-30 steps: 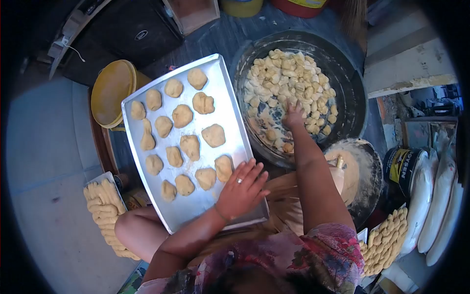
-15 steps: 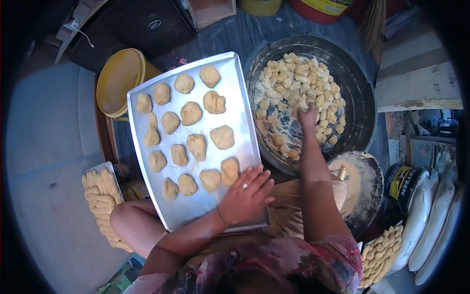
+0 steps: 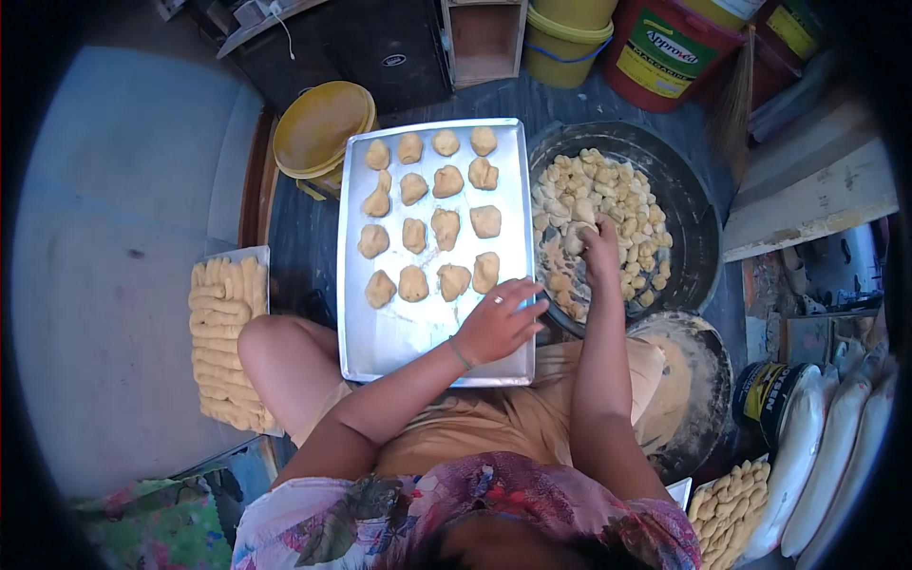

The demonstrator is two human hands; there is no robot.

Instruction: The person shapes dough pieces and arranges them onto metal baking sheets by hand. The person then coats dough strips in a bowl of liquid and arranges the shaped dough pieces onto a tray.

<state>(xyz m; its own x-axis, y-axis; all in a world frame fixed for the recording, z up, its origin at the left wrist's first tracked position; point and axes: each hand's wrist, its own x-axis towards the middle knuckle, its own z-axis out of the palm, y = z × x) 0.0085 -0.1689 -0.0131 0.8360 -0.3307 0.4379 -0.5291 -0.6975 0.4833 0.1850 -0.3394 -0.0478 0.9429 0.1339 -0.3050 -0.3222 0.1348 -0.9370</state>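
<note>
A metal baking tray rests across my lap with rows of rough dough lumps on it. My left hand lies over the tray's lower right edge, fingers apart and holding nothing; it wears a ring. To the right stands a large dark round basin with a heap of small floured dough balls. Inside the basin, my right hand is closed on a pale dough piece, gripped between thumb and fingers. Part of that piece is hidden by the fingers.
A yellow bucket stands behind the tray's left corner. Shaped dough fills a tray on the left and another at lower right. A floured round pan sits beside my right knee. Red margarine tubs line the back.
My view has shifted, and the tray now sits straighter. My right hand has come up from the heap with dough in its fingers. My left hand's fingers have lifted slightly at the tray edge.
</note>
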